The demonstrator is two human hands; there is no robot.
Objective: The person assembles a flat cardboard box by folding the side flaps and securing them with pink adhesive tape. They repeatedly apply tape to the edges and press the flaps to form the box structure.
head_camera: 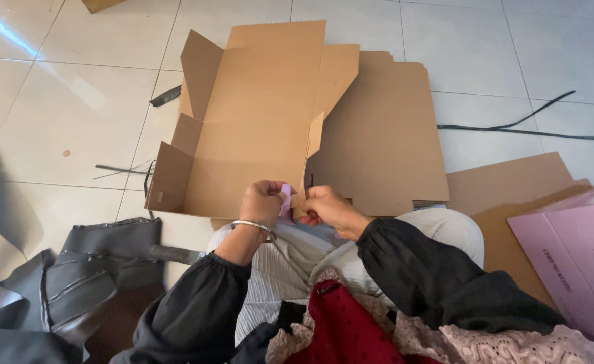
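From the head camera, the left hand (262, 200) is curled shut around a small pale purple piece (285, 198), which shows between its fingers at the near edge of a partly folded cardboard box (256, 128). The right hand (325, 206) sits just beside it, fingers pinched on the same near edge of the box, touching the cardboard; whether it also grips the purple piece cannot be told. A silver bangle (253, 226) rings the left wrist, and both arms wear black sleeves (438, 280).

The box lies open on the tiled floor (74, 101), its side flaps raised and its long lid flap stretched away toward the far edge of the floor. To its right, a stack of flat cardboard sheets (391, 135) lies partly under it. More flat cardboard (512, 182) lies nearer the right edge, and a pink box (573, 256) stands on it at the right edge of the view. Black plastic strips (512, 127) lie on the tiles at the far right. Dark grey plastic sheeting (88, 276) is crumpled at the near left corner.
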